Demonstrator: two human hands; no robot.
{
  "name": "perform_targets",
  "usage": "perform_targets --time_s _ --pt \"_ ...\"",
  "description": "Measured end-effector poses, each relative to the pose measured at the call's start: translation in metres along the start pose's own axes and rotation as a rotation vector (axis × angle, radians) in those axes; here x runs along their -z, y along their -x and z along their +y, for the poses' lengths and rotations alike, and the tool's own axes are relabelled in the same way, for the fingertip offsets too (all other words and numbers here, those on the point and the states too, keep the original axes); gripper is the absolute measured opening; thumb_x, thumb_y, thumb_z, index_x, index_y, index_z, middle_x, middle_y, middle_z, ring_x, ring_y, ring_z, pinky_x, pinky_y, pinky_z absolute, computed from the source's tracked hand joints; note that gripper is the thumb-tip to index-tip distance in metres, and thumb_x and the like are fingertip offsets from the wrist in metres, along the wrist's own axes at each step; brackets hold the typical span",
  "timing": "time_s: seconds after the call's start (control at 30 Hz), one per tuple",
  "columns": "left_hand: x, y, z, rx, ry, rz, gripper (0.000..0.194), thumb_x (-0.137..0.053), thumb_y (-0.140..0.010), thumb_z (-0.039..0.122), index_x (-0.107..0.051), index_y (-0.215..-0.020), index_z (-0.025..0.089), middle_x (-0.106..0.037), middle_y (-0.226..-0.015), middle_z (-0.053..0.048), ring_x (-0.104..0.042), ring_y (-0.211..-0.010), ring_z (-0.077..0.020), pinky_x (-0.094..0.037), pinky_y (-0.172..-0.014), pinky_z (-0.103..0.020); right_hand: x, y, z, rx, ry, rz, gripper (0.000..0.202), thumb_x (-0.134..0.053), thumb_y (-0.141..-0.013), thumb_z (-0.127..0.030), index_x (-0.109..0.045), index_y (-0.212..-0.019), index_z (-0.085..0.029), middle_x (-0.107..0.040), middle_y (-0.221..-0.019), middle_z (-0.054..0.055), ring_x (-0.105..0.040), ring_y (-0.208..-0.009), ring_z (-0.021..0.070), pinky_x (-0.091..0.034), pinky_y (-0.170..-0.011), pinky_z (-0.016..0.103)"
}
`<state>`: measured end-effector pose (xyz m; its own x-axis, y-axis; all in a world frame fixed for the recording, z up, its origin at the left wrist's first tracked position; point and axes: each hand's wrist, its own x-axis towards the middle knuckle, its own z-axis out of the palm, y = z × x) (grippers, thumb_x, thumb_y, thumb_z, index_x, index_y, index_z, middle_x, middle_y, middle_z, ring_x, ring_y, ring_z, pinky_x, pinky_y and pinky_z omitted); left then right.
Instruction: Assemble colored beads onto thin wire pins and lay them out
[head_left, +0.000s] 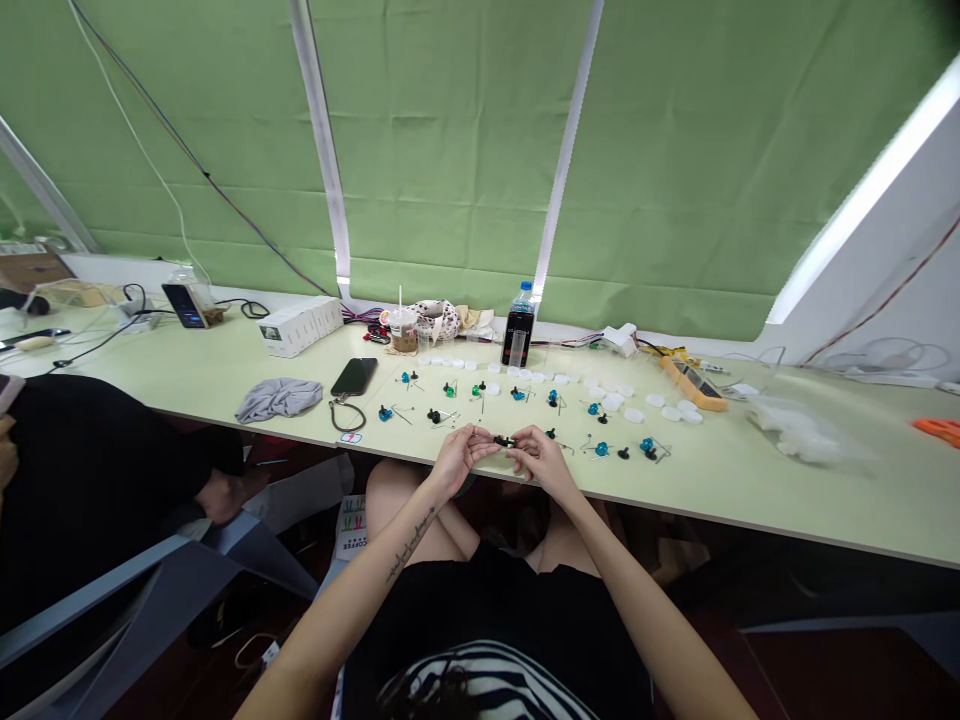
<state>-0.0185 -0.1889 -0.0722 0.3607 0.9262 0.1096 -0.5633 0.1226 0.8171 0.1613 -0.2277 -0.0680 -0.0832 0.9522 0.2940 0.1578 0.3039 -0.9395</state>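
Observation:
A small black part [504, 441] is held between my two hands above the table's front edge. My left hand [463, 455] has its fingertips closed on the part's left end. From the other side, my right hand [541, 459] pinches its right end. Around them on the pale green table [420, 452] lie small groups of blue, green and black pieces with thin metal bits, such as a blue piece [601, 449] and a green piece [449, 391]. Several white round discs [634, 415] form a loose row behind these. The part's details are too small to make out.
A phone [355, 377] and a grey cloth [279, 398] lie to the left. Behind stand a white box [301, 326], a cup [403, 333] and a dark bottle [518, 335]. A yellow meter [694, 385] and a plastic bag [799, 425] are at the right. A person [97, 480] sits at the left.

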Motion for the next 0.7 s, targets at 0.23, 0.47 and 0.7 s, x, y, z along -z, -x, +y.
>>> perform_targets --time_s 0.23,0.47,0.7 --pt "-0.0021 0.0012 0.0020 0.013 -0.026 0.024 0.030 -0.051 -0.087 0.034 -0.062 -0.081 0.007 -0.068 -0.077 -0.013 -0.068 -0.076 -0.0195 -0.052 -0.081 -0.030 0.0011 -0.0003 0.0010 0.006 0.010 0.004 0.031 -0.061 -0.075 -0.045 -0.051 -0.091 -0.020 -0.061 -0.071 0.000 -0.061 -0.051 0.0134 -0.043 -0.035 0.020" --pt "0.0004 -0.0003 -0.0003 -0.001 -0.018 0.003 0.031 -0.051 -0.087 0.036 -0.062 -0.081 0.008 -0.068 -0.077 -0.013 -0.068 -0.077 -0.0194 -0.053 -0.081 -0.030 0.0002 -0.0003 0.0001 -0.016 0.018 0.008 0.031 -0.059 -0.076 -0.048 -0.051 -0.087 -0.020 -0.063 -0.070 0.001 -0.059 -0.050 0.0132 -0.043 -0.036 0.021" --pt "0.0031 -0.0018 -0.0023 -0.007 -0.014 -0.003 0.031 -0.051 -0.087 0.036 -0.062 -0.082 0.008 -0.068 -0.078 -0.013 -0.068 -0.077 -0.0195 -0.053 -0.081 -0.030 0.0005 -0.0007 -0.0007 -0.017 0.020 0.009 0.031 -0.061 -0.075 -0.047 -0.053 -0.087 -0.020 -0.061 -0.068 0.001 -0.059 -0.052 0.0142 -0.044 -0.035 0.021"
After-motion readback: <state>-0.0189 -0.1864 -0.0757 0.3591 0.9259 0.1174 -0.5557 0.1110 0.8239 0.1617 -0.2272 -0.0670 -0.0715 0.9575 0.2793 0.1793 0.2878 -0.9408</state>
